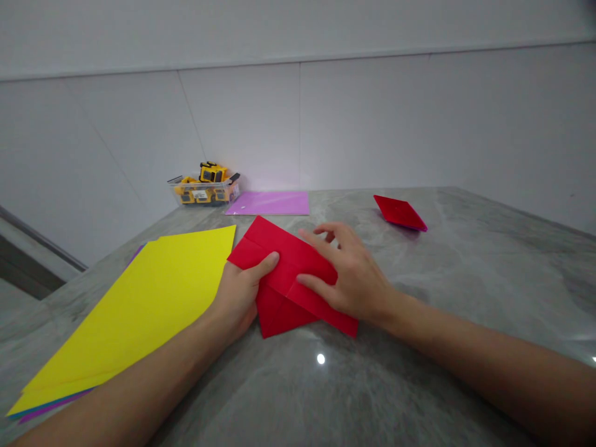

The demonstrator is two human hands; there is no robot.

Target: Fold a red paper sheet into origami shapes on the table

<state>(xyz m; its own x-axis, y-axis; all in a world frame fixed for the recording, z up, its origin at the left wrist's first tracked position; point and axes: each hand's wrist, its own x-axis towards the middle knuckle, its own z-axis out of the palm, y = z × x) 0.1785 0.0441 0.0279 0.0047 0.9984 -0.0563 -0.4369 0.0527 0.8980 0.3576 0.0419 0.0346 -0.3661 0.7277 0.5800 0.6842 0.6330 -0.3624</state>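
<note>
A red sheet of paper (279, 248), partly folded, lies on the grey marble table (419, 347) in front of me. My left hand (239, 295) grips its left edge, thumb on top and fingers under the paper. My right hand (347, 273) rests on the fold with fingers spread and pressing flat on the red paper.
A stack of coloured sheets with a yellow one on top (139, 310) lies at the left. A purple sheet (272, 203) and a clear box of yellow toy vehicles (207, 186) sit by the wall. A folded red paper piece (399, 212) lies at the far right.
</note>
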